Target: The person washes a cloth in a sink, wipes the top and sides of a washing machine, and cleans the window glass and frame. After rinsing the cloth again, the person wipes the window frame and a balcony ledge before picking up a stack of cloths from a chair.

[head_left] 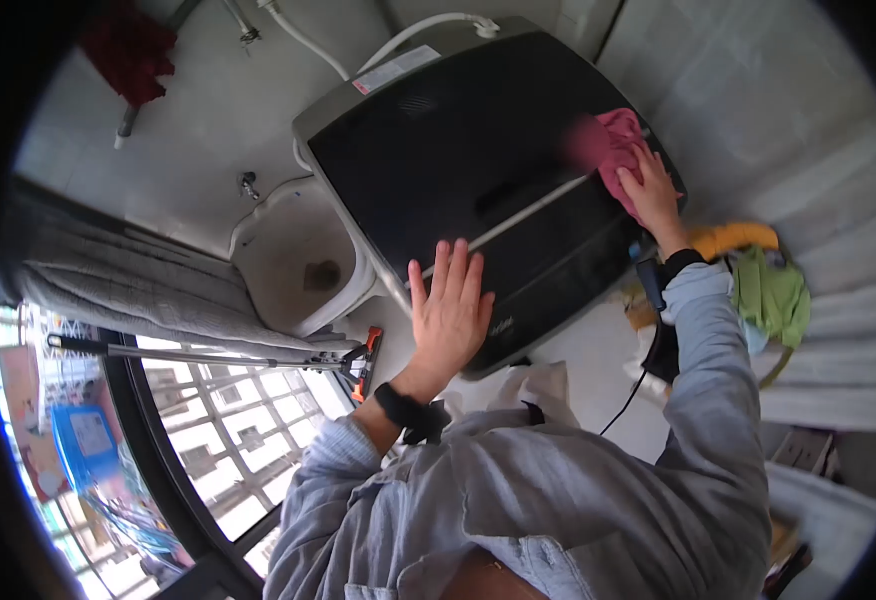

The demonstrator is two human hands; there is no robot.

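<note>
A washing machine (438,150) with a dark glossy lid stands before me. My right hand (650,195) grips a pink cloth (620,150) against the right side of the lid. Part of the cloth's left edge is blurred. Over the near left edge of the machine, my left hand (450,305) lies flat with its fingers stretched out, holding nothing. A pale strip (533,215) runs across the lid between the two hands.
Left of the machine is a white sink (293,255) with a tap (249,185) above it. A mop with an orange head (366,362) leans near a grey curtain (148,270). Green cloth (770,295) and a yellow item (733,238) lie at the right.
</note>
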